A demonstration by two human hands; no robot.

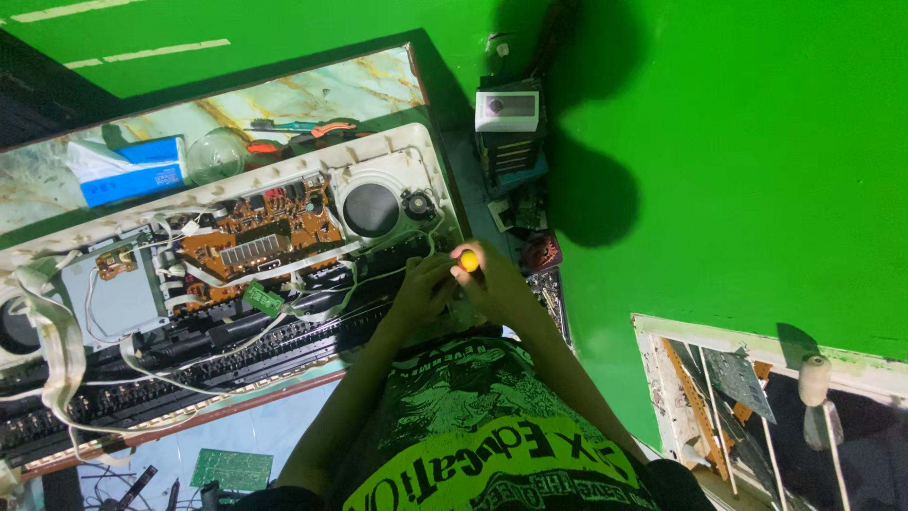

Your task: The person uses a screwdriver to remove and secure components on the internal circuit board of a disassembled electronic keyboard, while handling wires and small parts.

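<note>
**A:** We are at the opened electronic keyboard (218,255), its white shell lying across the marble-patterned surface (312,95) under green walls. Our right hand (487,284) has its grip closed round a screwdriver with a yellow-capped handle (469,260), held upright at the shell's right end, just beside the round speaker (371,209).

**B:** And our left hand (421,293)?

**A:** It rests against the same corner, touching the right hand; we cannot tell whether its grip holds anything. The brown circuit board (260,237) and loose white cables (57,341) lie exposed, well apart from both hands.

**B:** So we judge this a screw being worked at that corner.

**A:** Likely. The next move calls for a steady vertical tool and clearance from the nearby wires.
</note>
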